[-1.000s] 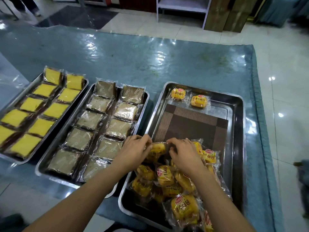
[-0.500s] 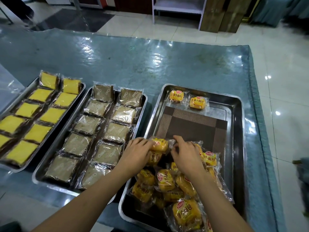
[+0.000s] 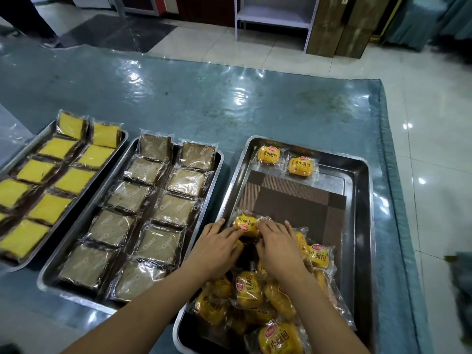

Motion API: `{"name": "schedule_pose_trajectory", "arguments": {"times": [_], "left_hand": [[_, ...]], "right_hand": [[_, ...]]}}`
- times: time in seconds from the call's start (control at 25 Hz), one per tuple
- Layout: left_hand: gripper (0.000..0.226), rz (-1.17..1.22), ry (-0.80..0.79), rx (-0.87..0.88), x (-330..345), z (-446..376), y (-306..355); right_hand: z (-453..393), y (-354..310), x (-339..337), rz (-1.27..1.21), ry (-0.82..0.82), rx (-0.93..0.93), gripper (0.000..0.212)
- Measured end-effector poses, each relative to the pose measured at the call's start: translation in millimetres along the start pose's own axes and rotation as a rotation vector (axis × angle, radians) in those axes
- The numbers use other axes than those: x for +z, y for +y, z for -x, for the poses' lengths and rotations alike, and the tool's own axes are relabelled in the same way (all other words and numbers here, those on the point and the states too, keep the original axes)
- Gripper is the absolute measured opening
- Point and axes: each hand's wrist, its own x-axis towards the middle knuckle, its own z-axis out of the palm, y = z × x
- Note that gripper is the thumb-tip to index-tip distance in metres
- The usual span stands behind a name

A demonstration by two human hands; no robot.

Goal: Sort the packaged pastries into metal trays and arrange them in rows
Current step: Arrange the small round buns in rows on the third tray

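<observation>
**Around the work area**

A tabletop [image 3: 204, 103] under glossy blue-green plastic sheeting fills the middle of the frame. Beyond it lies a pale tiled floor [image 3: 421, 103] with a dark mat [image 3: 122, 34] at upper left. A white metal shelf [image 3: 275, 14] and wooden panels [image 3: 339, 26] stand at the top.

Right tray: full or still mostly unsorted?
Mostly unsorted. The right tray has only two buns placed along its far end, bare mat in the middle, and a loose pile at the near end.
</observation>
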Motion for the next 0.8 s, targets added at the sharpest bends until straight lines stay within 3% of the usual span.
{"name": "schedule_pose_trajectory", "arguments": {"times": [0.2, 0.56, 0.8], "left_hand": [[0.054, -0.038, -0.018, -0.003, -3.5, -15.1, 4.9], [0.059, -0.068, -0.006, -0.092, -9.6, -60.2, 18.2], [0.042, -0.034, 0.139, -0.045, -11.3, -45.4, 32.0]], "right_hand": [[-13.2, 10.7, -3.6, 0.028, -0.031, -0.001, 0.057], [-17.5, 13.3, -10.2, 0.044, -0.052, 0.045, 0.042], [-33.9, 27.3, -13.7, 0.034, 0.066, 0.008, 0.037]]}}
